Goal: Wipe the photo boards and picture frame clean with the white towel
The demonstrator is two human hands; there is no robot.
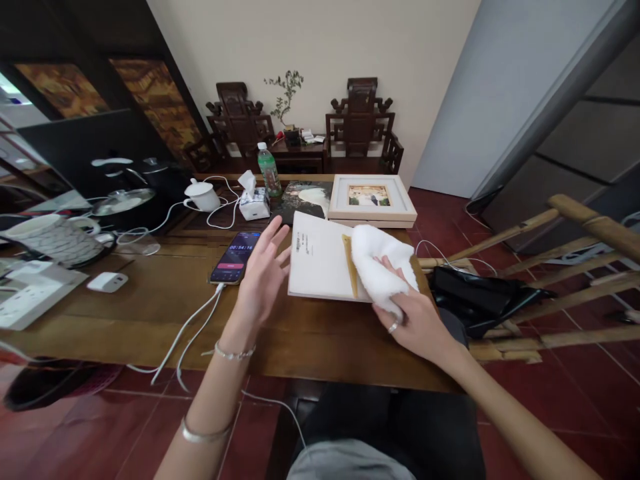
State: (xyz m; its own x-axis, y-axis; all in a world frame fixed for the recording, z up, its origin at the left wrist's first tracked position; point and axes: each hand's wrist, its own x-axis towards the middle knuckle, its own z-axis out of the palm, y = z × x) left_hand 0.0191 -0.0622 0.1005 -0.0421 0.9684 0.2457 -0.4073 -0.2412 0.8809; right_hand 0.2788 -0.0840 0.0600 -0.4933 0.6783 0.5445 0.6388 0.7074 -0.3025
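A white book [320, 257] with small dark print and a gold-brown shape on its cover lies in front of me, slightly tilted. My right hand [407, 310] grips a fluffy white cloth [383, 257], which covers the right part of the book. Beside the book's left edge, my left hand [265, 270] is raised with its fingers spread and nothing in them. Whether its fingertips touch the edge is hard to make out. Just left of that hand lies a phone [234, 257] showing a timer, with a white cable plugged in.
Behind the book are a framed picture [373, 200], a dark printed item [305, 199], a tissue box [254, 203] and a green-labelled bottle [269, 170]. A lidded white cup [203, 197], a charger [107, 283] and a power strip [35, 293] stand left. A bamboo chair [525, 213] is at right.
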